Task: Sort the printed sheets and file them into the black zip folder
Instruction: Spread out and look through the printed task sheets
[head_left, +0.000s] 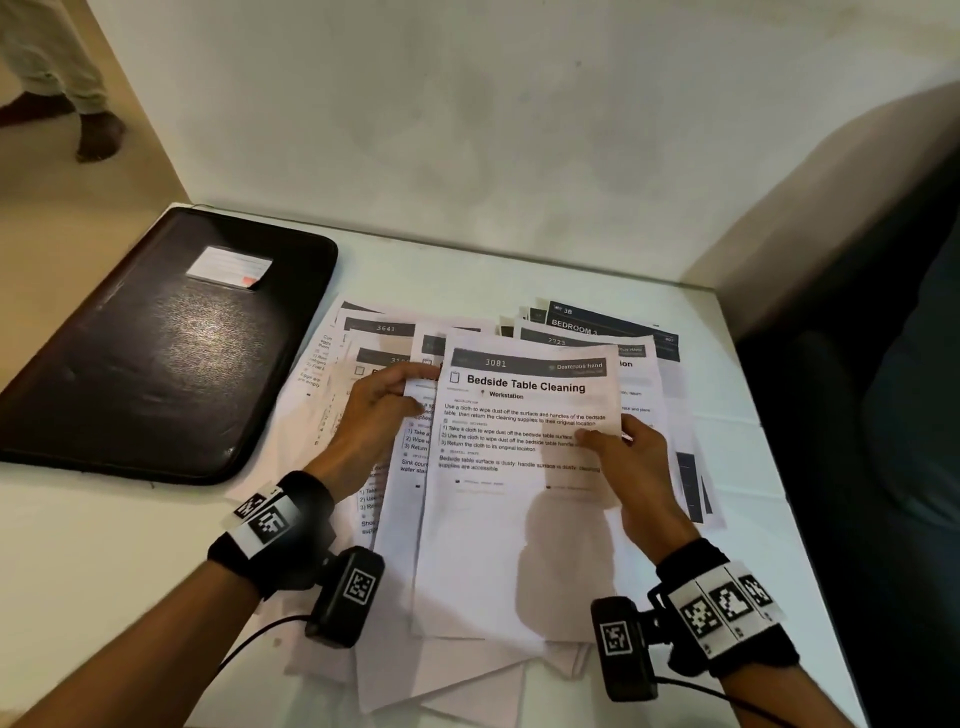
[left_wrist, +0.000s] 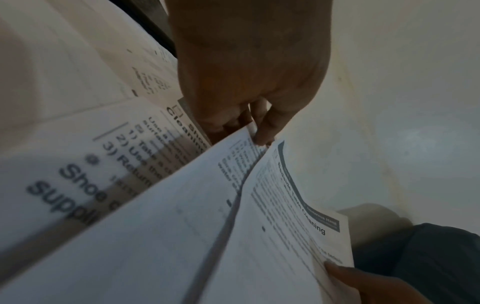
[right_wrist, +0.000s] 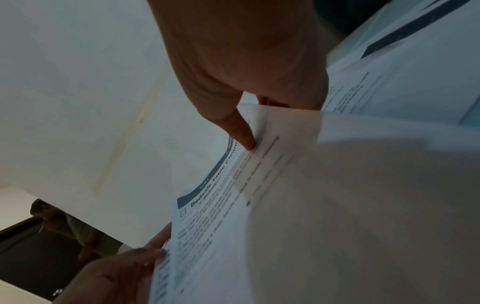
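Note:
A printed sheet headed "Bedside Table Cleaning" (head_left: 524, 467) is lifted off a loose spread of printed sheets (head_left: 374, 338) on the white table. My right hand (head_left: 631, 457) pinches its right edge, thumb on top (right_wrist: 244, 135). My left hand (head_left: 379, 405) pinches the top left corner of the sheets just under it (left_wrist: 259, 131). The black zip folder (head_left: 166, 348) lies shut at the table's left, apart from both hands, with a white label on its cover.
More sheets with dark headers (head_left: 613, 327) fan out at the back right. A white wall (head_left: 467, 130) stands close behind the table. A dark seat (head_left: 883, 415) borders the right edge. Someone's legs (head_left: 78, 93) stand on the floor at far left.

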